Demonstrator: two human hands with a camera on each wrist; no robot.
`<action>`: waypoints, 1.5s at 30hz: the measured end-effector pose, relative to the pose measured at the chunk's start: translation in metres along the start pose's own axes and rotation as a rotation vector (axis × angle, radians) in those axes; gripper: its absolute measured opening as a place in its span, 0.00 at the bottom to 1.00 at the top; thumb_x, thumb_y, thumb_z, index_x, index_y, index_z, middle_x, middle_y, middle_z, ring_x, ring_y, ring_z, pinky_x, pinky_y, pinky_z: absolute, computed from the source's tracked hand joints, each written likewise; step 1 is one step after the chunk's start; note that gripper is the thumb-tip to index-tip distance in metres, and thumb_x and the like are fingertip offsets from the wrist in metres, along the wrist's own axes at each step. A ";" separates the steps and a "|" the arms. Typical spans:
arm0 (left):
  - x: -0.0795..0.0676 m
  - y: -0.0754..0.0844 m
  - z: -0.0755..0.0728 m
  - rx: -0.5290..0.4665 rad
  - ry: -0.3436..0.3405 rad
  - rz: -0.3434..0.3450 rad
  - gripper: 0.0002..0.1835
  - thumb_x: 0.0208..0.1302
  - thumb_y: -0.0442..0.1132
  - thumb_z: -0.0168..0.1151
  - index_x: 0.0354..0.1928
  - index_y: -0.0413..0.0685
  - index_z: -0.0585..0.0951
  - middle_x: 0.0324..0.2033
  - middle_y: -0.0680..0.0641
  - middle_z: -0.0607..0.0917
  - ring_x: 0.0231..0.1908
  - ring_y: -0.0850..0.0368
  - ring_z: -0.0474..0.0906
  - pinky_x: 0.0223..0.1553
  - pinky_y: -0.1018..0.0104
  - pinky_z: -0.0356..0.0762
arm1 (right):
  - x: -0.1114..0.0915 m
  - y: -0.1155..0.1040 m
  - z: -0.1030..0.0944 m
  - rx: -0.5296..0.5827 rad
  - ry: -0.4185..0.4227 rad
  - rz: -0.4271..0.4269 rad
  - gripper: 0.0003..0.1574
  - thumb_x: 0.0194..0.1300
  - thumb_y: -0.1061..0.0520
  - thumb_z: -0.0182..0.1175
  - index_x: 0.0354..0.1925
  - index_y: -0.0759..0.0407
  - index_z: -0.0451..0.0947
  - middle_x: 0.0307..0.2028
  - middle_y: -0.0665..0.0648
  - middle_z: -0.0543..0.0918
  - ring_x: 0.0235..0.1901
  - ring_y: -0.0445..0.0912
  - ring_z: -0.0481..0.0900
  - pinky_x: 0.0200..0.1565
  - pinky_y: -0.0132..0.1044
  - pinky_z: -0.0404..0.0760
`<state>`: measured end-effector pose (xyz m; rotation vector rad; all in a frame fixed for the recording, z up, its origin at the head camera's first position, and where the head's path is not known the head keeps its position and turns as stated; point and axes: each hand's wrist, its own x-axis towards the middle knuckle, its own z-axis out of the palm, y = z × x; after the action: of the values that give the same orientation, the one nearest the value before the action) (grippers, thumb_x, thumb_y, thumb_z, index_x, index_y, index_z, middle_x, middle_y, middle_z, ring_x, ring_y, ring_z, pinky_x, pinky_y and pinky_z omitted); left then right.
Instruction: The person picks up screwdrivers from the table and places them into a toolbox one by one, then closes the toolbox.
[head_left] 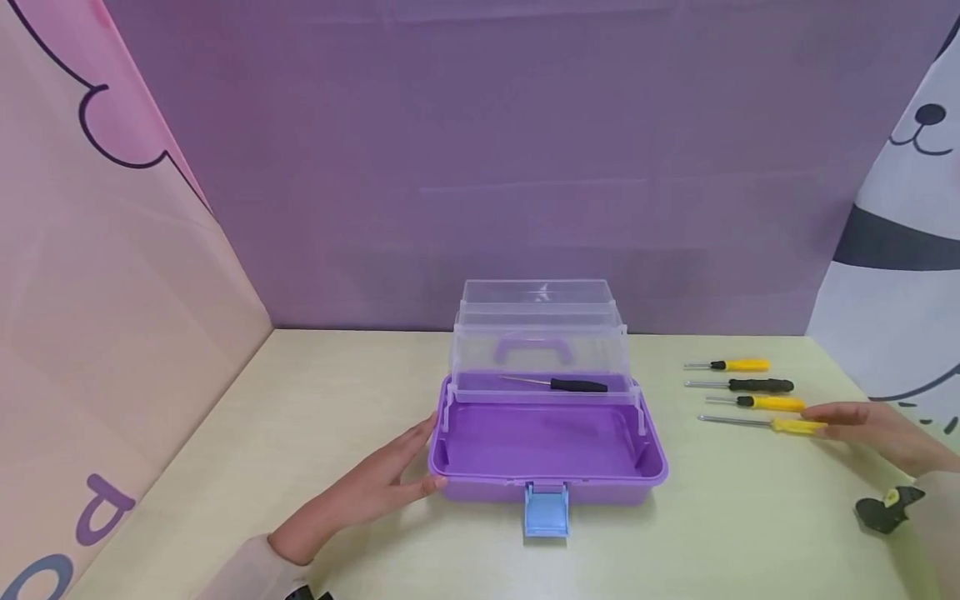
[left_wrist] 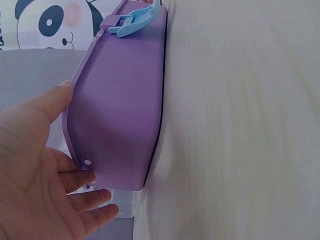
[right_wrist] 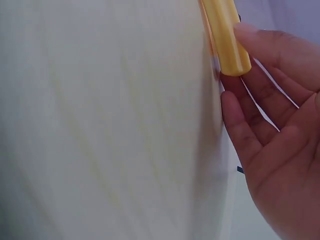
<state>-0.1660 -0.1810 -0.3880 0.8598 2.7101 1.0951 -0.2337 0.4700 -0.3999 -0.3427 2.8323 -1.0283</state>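
A purple toolbox [head_left: 480, 492] stands on the table, its clear lid [head_left: 540, 354] raised at the back and its blue latch [head_left: 547, 512] hanging down in front. My left hand [head_left: 390, 479] rests against its left front corner, thumb at the front rim and fingers along the side. Inside, toward the back, lies a black-handled screwdriver [head_left: 579, 386]. On the right, my right hand [head_left: 873, 429] pinches the handle end of the nearest yellow screwdriver [head_left: 798, 427]. The right wrist view shows the thumb against the yellow handle [right_wrist: 227, 45], with fingers partly hidden behind it.
Beyond the pinched screwdriver lie a yellow-and-black screwdriver [head_left: 772, 403], a black one [head_left: 761, 385] and another yellow-and-black one [head_left: 746, 365], roughly parallel. A purple backdrop [head_left: 525, 167] rises behind the table [head_left: 337, 400]; printed panels flank it.
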 end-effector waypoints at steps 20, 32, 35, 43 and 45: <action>0.000 -0.001 0.001 -0.008 -0.007 -0.017 0.44 0.65 0.56 0.56 0.75 0.53 0.45 0.73 0.48 0.49 0.70 0.42 0.50 0.64 0.40 0.56 | 0.000 0.004 0.001 0.010 -0.052 0.000 0.19 0.61 0.61 0.62 0.49 0.70 0.78 0.38 0.23 0.74 0.37 0.19 0.68 0.35 0.23 0.76; -0.001 -0.001 0.001 0.003 -0.001 -0.017 0.43 0.65 0.55 0.56 0.75 0.55 0.45 0.73 0.49 0.50 0.70 0.44 0.51 0.64 0.41 0.57 | 0.004 -0.006 0.000 -0.150 -0.072 0.081 0.23 0.59 0.60 0.63 0.50 0.73 0.76 0.43 0.60 0.82 0.33 0.26 0.67 0.31 0.29 0.76; -0.001 -0.001 0.001 0.002 0.000 -0.012 0.43 0.65 0.55 0.56 0.75 0.55 0.45 0.73 0.50 0.50 0.70 0.44 0.50 0.64 0.41 0.57 | 0.006 -0.007 0.000 -0.152 -0.083 0.103 0.24 0.60 0.59 0.63 0.50 0.75 0.75 0.46 0.69 0.80 0.32 0.29 0.67 0.30 0.30 0.75; 0.000 -0.001 0.000 -0.007 0.000 -0.006 0.43 0.65 0.54 0.57 0.75 0.53 0.46 0.72 0.47 0.50 0.69 0.42 0.51 0.64 0.40 0.57 | 0.008 -0.004 -0.001 -0.161 -0.088 0.114 0.25 0.61 0.57 0.63 0.49 0.75 0.75 0.46 0.69 0.80 0.32 0.29 0.67 0.31 0.29 0.74; 0.000 -0.001 0.000 -0.009 -0.003 -0.005 0.43 0.65 0.54 0.57 0.75 0.53 0.45 0.72 0.47 0.50 0.70 0.42 0.51 0.64 0.40 0.57 | 0.008 -0.003 -0.001 -0.170 -0.087 0.106 0.24 0.61 0.56 0.63 0.49 0.74 0.76 0.45 0.69 0.80 0.32 0.27 0.67 0.32 0.29 0.74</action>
<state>-0.1666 -0.1818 -0.3883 0.8521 2.7013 1.1036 -0.2407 0.4662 -0.3978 -0.2419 2.8310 -0.7362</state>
